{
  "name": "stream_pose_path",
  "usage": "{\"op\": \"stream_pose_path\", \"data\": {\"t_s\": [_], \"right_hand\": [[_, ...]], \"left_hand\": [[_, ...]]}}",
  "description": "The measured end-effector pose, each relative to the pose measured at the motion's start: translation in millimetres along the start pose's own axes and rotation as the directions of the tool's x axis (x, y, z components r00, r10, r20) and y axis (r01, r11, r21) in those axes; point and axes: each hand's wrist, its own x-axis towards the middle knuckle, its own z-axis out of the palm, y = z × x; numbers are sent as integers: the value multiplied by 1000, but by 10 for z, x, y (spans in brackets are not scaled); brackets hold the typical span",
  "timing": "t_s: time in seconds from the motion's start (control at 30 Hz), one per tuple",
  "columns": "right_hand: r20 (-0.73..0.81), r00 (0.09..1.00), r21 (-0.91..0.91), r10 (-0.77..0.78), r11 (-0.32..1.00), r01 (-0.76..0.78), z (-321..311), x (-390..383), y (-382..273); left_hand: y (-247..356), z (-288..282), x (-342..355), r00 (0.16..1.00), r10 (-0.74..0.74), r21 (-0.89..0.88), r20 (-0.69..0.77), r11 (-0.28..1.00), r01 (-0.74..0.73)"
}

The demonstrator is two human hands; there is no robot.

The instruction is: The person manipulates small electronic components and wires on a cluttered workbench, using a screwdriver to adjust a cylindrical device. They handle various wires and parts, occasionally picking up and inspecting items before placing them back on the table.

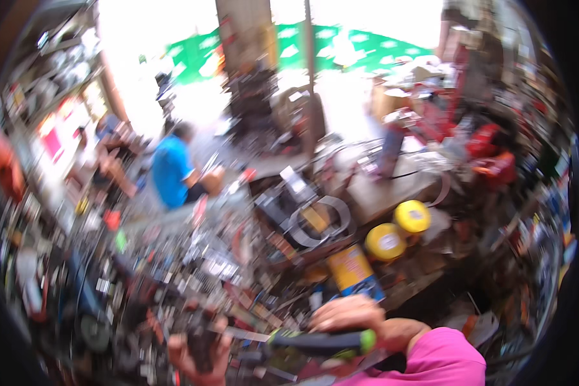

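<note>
My right hand [349, 314], below a pink sleeve, is closed round a screwdriver [315, 342] with a black and green handle. The shaft points left, and its tip reaches the side of a dark, blocky part [202, 344]. That part sits in my left hand [221, 360], with fingers wrapped on both sides of it. Motion blur hides what the part is, and whether the tip touches it I cannot tell.
Blurred tools and small parts crowd the bench [141, 302]. Ahead stand an open box of parts [302, 219], two yellow round lids [386, 242] and a yellow and blue package [354, 270]. A person in a blue shirt [171, 168] sits beyond; others are farther left.
</note>
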Motion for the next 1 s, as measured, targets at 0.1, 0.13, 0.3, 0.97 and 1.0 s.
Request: {"op": "stream_pose_path", "data": {"t_s": [0.1,0.13,0.3,0.97,1.0], "right_hand": [[98,981,49,168,984,-173,-101,85,4],[85,978,-18,189,982,-188,-84,62,-69],[40,984,-183,172,970,-162,123,-64,-191],[-397,833,178,386,922,-342,163,-196,-113],[-415,823,197,387,922,-334,145,-210,-110]], "left_hand": [[-88,15,30,972,32,-17,-235,999,-37],[-128,-8,76,959,42,-63,-281,996,-62],[-28,39,-3,963,133,42,-234,991,-126],[-78,128,-84,876,267,395,-402,913,-96],[-84,138,-84,867,285,432,-409,897,-91]]}}
